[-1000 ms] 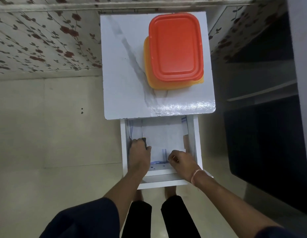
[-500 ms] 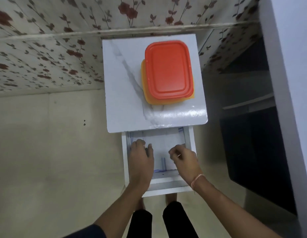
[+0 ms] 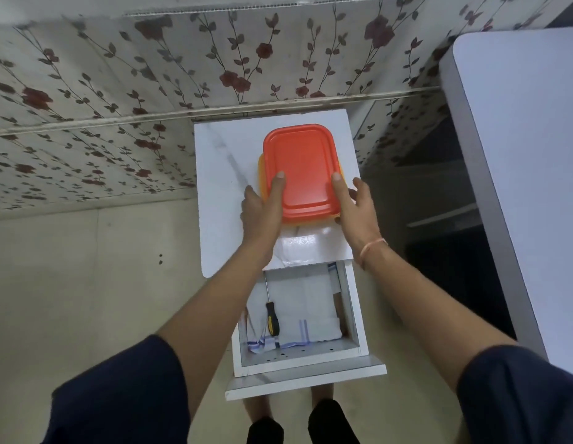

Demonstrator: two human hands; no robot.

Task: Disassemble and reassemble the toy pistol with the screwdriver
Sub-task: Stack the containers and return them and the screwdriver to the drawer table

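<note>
An orange box with a red lid (image 3: pixel 302 168) stands on the small white cabinet top (image 3: pixel 221 174). My left hand (image 3: pixel 261 209) grips its left side, thumb lying on the lid. My right hand (image 3: pixel 355 206) holds the right side, thumb on the lid and fingers down the box's flank. Below, in the open drawer (image 3: pixel 352 322), a black and yellow screwdriver (image 3: pixel 271 317) lies on a white cloth (image 3: pixel 307 312). No toy pistol shows in view.
A flowered wall (image 3: pixel 118 123) stands behind the cabinet. At the right a large white tabletop (image 3: pixel 528 161) juts in, with dark shelving (image 3: pixel 448 257) beneath it. The pulled-out drawer front (image 3: pixel 304 379) is just above my feet. Pale floor (image 3: pixel 86 283) lies to the left.
Both hands left the drawer and rose to the box on the cabinet top, taking hold of its two sides. The screwdriver now lies uncovered in the drawer.
</note>
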